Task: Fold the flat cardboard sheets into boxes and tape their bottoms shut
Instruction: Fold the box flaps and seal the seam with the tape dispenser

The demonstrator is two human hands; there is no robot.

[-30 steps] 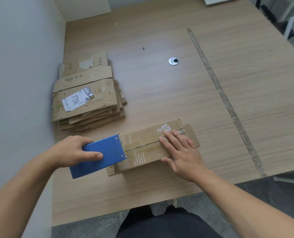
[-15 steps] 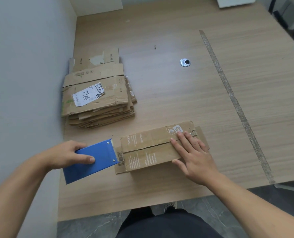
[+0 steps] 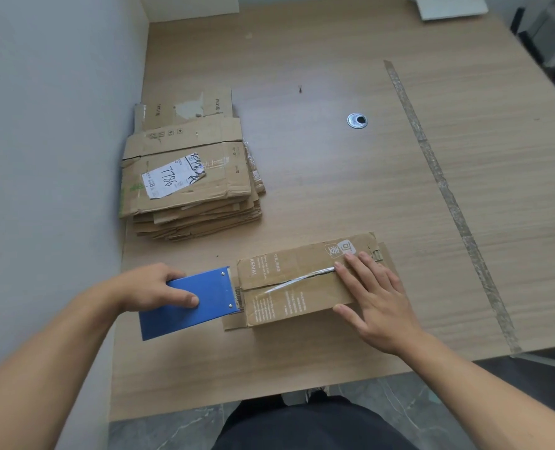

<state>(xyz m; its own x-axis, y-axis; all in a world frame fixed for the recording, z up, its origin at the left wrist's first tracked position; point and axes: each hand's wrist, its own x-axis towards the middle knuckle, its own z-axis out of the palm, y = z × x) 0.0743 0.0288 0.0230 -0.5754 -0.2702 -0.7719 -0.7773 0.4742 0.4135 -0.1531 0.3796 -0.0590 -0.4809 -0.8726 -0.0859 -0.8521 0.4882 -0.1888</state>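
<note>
A folded cardboard box (image 3: 289,284) lies bottom-up near the table's front edge, its two flaps meeting in a seam with shiny clear tape along it. My right hand (image 3: 377,300) presses flat on the box's right end, fingers straight. My left hand (image 3: 149,287) grips a blue tape dispenser (image 3: 188,303) that sits at the box's left end, just off the flaps. A stack of flat cardboard sheets (image 3: 188,177) lies further back against the wall, the top one bearing a white label.
A wall (image 3: 42,157) borders the wooden table (image 3: 334,177) on the left. A metal cable grommet (image 3: 356,120) sits mid-table. A strip of old tape residue (image 3: 448,196) runs diagonally on the right. A white object (image 3: 451,6) lies at the far edge.
My left hand has drawn the blue dispenser leftward along the seam and off the box's left end, leaving tape on the flaps. My right hand stayed pressed on the right end.
</note>
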